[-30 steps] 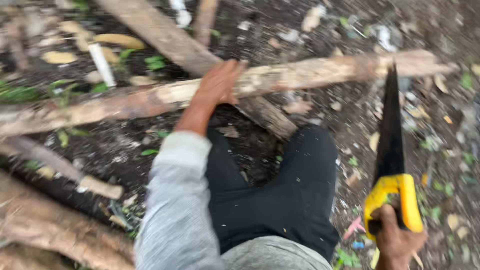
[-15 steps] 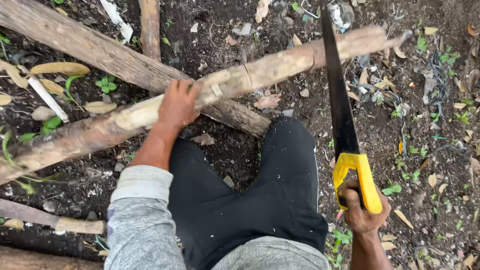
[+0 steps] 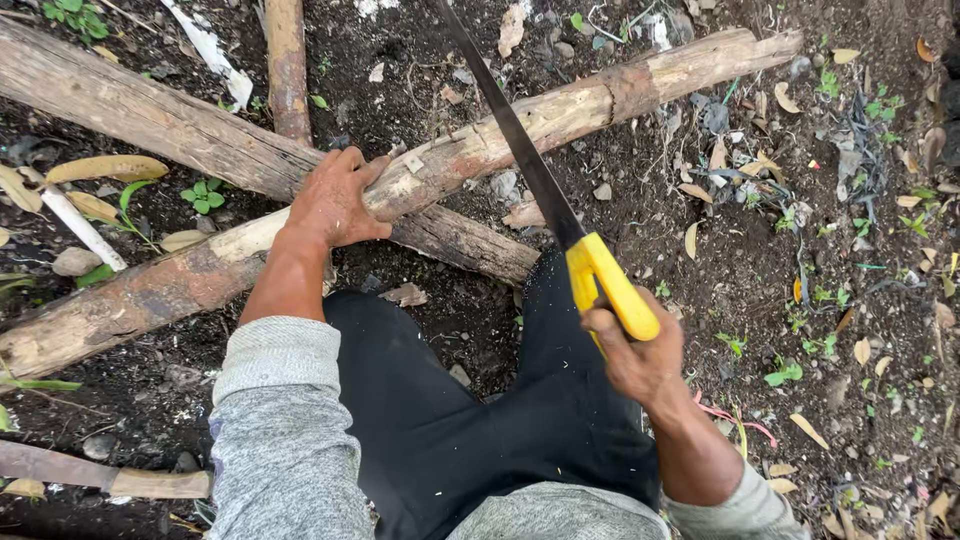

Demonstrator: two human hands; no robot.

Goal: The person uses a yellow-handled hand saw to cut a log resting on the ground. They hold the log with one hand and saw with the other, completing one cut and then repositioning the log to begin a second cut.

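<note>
**Saw blade set across a pinned log**

The log (image 3: 560,110) runs from near left to far right on the ground. It is pressed flat by the left hand (image 3: 335,200), while the saw (image 3: 545,190), gripped closed-fisted by the right hand (image 3: 640,355), crosses it just right of that hand.

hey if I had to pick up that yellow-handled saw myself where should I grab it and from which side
Probably by the yellow handle, coming from the near end, by the person's knee, as the right hand does now. The handle is thick and looped for fingers, while the dark blade is thin and toothed and lies across the log that the left hand presses down.
</note>
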